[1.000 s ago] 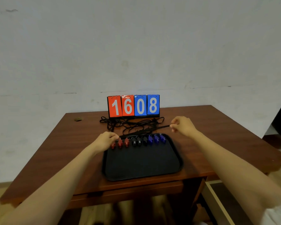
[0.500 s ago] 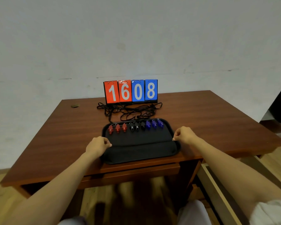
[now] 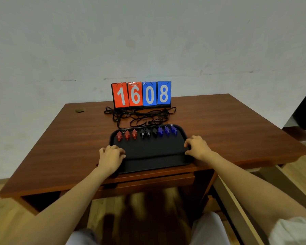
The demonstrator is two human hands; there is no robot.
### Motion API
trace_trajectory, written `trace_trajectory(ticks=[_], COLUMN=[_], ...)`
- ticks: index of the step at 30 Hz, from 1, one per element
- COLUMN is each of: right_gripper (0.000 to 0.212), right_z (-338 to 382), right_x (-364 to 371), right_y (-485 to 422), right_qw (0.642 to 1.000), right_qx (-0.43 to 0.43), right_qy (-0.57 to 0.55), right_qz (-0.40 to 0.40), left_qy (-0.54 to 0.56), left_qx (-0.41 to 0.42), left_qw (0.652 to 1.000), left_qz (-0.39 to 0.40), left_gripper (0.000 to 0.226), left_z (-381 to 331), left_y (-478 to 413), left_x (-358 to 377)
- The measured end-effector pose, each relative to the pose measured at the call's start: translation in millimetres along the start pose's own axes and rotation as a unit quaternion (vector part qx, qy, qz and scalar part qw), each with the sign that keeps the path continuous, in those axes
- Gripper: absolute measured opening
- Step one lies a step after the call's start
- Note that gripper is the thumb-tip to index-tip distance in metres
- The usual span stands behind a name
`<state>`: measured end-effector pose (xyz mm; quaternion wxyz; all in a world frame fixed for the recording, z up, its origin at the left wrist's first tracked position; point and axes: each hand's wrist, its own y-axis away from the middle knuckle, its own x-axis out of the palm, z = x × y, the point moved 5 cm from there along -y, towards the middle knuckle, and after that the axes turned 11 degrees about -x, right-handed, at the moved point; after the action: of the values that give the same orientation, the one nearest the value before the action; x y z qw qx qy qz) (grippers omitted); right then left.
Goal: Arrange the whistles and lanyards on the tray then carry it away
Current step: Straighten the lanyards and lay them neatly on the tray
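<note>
My left hand [image 3: 111,157] grips the left edge of a black rectangular plastic tray [image 3: 152,152], fingers [image 3: 119,150] curled over the rim onto its dark surface. My right hand [image 3: 197,147] grips the right edge the same way, its fingertips [image 3: 187,145] bent over the rim and the thumb lower along the side. Both hands are closed on the tray, one at each side, with the bare middle of the tray between them.

The tray rests on a reddish-brown wooden table [image 3: 237,131], its near edge at the table's front edge, close to my body. Beyond my fingers, along the tray's far rim, nine small plastic whistles stand in one row. Three red whistles [image 3: 127,135] lie ahead of my left fingers, three black whistles [image 3: 147,133] sit in the middle, and three blue whistles [image 3: 167,130] lie ahead of my right fingers.

From the whistles, thin black cord lanyards [image 3: 140,116] trail over the far rim and lie in a loose tangle on the table just past the tray. Behind the tangle stands a flip scoreboard [image 3: 141,94] with two red cards and two blue cards reading 1608. Far to the left of my left hand, near the table's back corner, is a small round hole [image 3: 80,110] in the wood.
</note>
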<state>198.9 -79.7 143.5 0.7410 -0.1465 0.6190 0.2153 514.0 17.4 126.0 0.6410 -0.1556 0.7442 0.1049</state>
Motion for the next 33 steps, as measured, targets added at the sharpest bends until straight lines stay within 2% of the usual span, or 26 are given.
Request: trace_trajectory(ticks=[4,11,16,22,28,33], right_gripper=[0.036,0.038,0.038,0.03,0.028,0.026], right_z=[11,16,31,38,32,50], right_x=[7,12,-2,-25,-35,-32], right_y=[-3,-10,-33,-79,-138,-197], right_qw=[0.998,0.996,0.993,0.989,0.987,0.984], right_qx=[-0.046,-0.06,-0.078,-0.076,-0.065,-0.111], right_qy=[0.031,0.008,-0.084,-0.119,-0.137,-0.138], right_qz=[0.027,0.066,0.026,-0.034,-0.048,-0.031], left_qy=[-0.002,0.03,0.071,0.097,0.11,0.068], left_qx=[0.036,0.047,0.082,0.107,0.058,-0.018], left_qw=[0.999,0.997,0.992,0.988,0.992,0.996], left_qz=[0.039,0.053,0.063,0.058,0.014,0.056], left_gripper=[0.035,0.038,0.035,0.032,0.026,0.025], left_z=[-18,-30,-62,-103,-114,-103], left_y=[6,8,-5,-49,-113,-176], left_x=[9,11,6,-9,-26,-12])
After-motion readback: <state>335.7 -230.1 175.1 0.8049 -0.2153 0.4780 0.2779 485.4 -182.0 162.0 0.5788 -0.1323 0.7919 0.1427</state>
